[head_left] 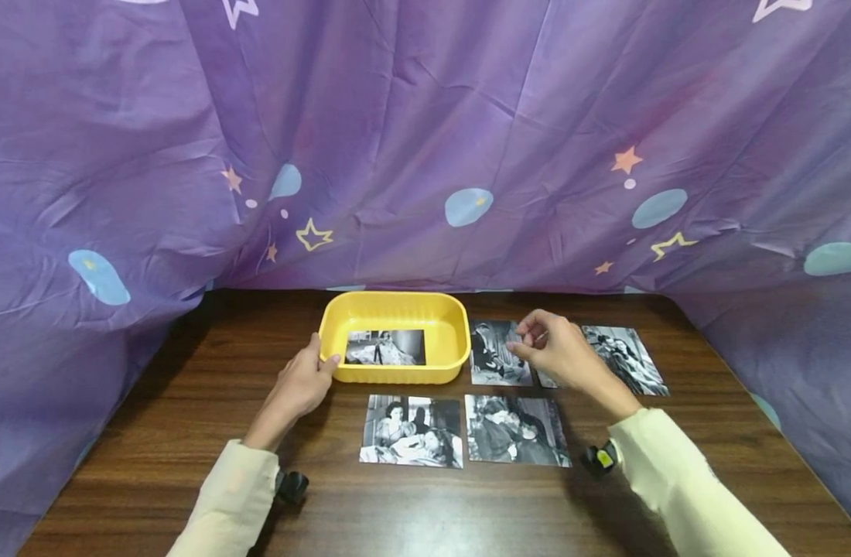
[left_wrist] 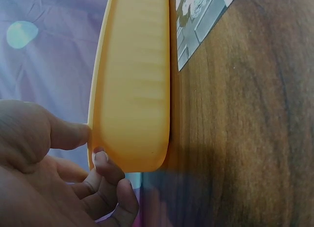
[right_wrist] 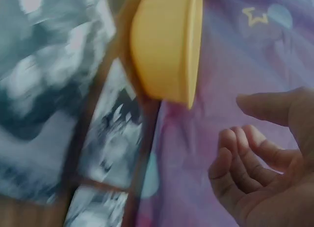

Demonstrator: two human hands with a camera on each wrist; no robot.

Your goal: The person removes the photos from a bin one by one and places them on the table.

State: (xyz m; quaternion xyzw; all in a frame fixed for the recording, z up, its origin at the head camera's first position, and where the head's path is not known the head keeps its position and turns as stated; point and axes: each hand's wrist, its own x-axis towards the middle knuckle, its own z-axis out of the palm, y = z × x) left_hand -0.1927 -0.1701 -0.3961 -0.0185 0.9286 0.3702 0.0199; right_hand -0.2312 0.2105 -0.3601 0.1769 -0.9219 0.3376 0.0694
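My left hand (head_left: 305, 379) grips the near left corner of a yellow plastic tray (head_left: 398, 374), thumb over the rim and fingers against the outside wall. In the left wrist view the thumb and fingers pinch that rim (left_wrist: 91, 109). One black-and-white photo (head_left: 385, 347) lies inside the tray. My right hand (head_left: 561, 348) hovers over the back row of photos, with nothing between its thumb and loosely bent fingers. Beneath it, one photo (head_left: 547, 380) is mostly hidden. A second photo (head_left: 498, 360) lies between the tray and this hand; another photo (head_left: 626, 360) is to its right.
Two more photos, a left one (head_left: 411, 433) and a right one (head_left: 516, 433), lie side by side in front on the dark wooden table (head_left: 189, 387). A purple curtain (head_left: 398, 139) with stars hangs behind the table and down its sides.
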